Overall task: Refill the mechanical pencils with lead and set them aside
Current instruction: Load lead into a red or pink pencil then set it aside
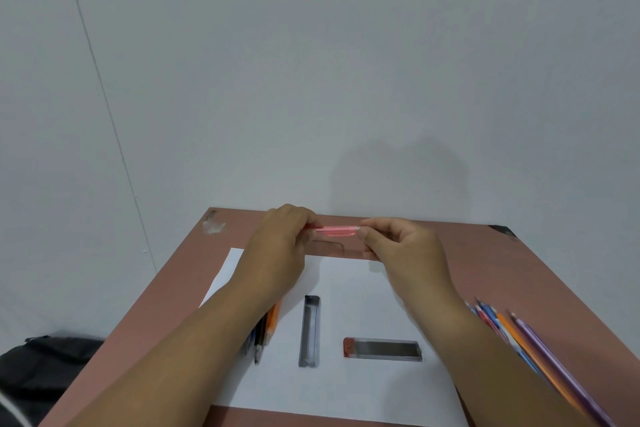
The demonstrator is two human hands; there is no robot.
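Nearest lie two lead cases on white paper point(363, 388): the red-capped case point(382, 349) at right, the black-capped case point(309, 331) left of it. Farther, above the table point(485, 253), the left hand point(282, 236) grips one end of a pink mechanical pencil point(334, 230) held level, and the right hand point(398, 241) pinches its other end. Probably the cap is being handled; whether opening or closing, I cannot tell. Other pencils point(519, 333) wait at right.

Pink pencil point(337, 230) between both hands
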